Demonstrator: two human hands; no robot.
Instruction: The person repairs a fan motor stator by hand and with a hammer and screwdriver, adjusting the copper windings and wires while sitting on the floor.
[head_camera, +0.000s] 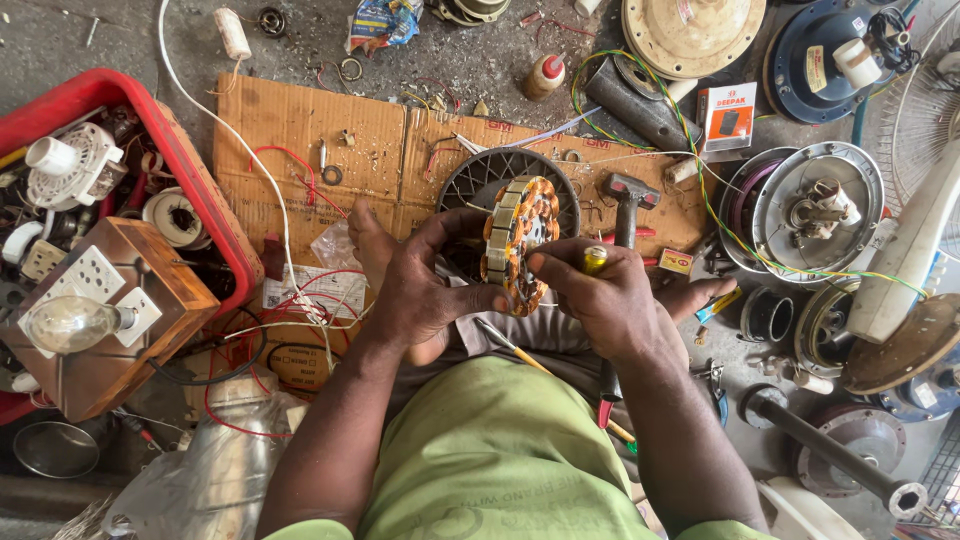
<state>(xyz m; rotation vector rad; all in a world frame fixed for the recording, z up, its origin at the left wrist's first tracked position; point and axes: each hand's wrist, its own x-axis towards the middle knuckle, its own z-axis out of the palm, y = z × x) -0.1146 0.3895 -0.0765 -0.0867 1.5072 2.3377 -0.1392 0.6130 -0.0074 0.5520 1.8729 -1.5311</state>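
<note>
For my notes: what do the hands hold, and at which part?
Both hands grip the round motor stator at its rim: left hand on the left edge, right hand on the right edge.

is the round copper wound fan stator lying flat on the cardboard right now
No, the round copper-wound fan stator is held up on edge between the left hand and right hand, above the brown cardboard sheet.

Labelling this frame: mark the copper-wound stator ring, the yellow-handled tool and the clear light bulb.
Copper-wound round stator ring (520, 243), head view, on its winding face.
Yellow-handled tool (594, 259), head view, on the handle end above the right hand.
Clear glass light bulb (66, 323), head view, on the glass globe.
</note>
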